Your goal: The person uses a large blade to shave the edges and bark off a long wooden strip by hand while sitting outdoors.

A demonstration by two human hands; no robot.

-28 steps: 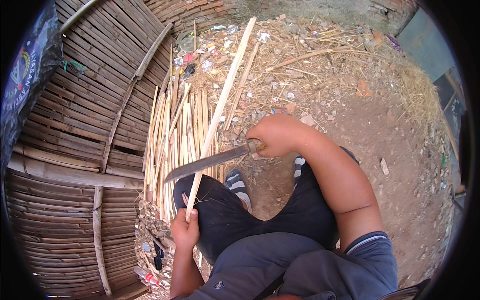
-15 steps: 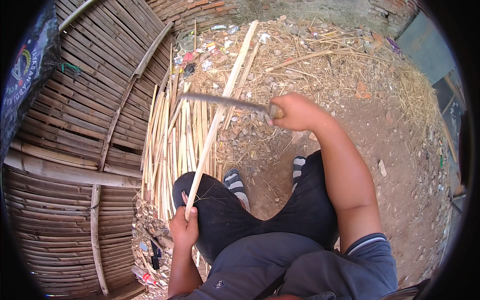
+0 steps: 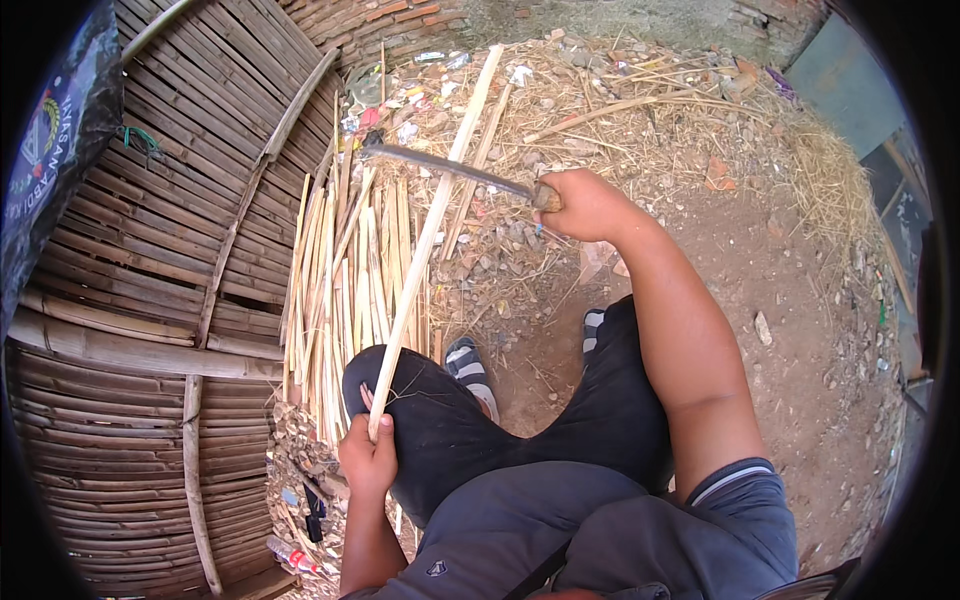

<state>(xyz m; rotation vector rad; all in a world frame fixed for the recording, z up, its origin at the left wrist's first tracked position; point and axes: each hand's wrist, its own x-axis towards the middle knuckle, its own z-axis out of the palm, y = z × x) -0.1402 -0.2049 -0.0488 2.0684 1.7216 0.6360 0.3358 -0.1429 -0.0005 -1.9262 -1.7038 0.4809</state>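
Note:
My left hand (image 3: 368, 455) is closed on the near end of a long, pale bamboo strip (image 3: 430, 235). The strip passes over my left knee and points away toward the far wall. In my right hand (image 3: 590, 207) is the wooden handle of a machete (image 3: 460, 170), gripped in a fist. Its long dark blade reaches left across the strip's upper half; whether the two touch I cannot tell. Beneath and left of the strip lies a pile of split bamboo strips (image 3: 345, 280) on the ground.
A slatted bamboo wall (image 3: 140, 250) rises close on my left, with a printed plastic sheet (image 3: 60, 150) hanging there. Dry straw (image 3: 825, 190), rubble and litter cover the ground. A brick wall (image 3: 600, 25) closes the far side. A plastic bottle (image 3: 290, 553) lies low at left.
My right hand has risen slightly away from me, and the machete blade with it, its tip now farther up. My left hand keeps its hold on the strip.

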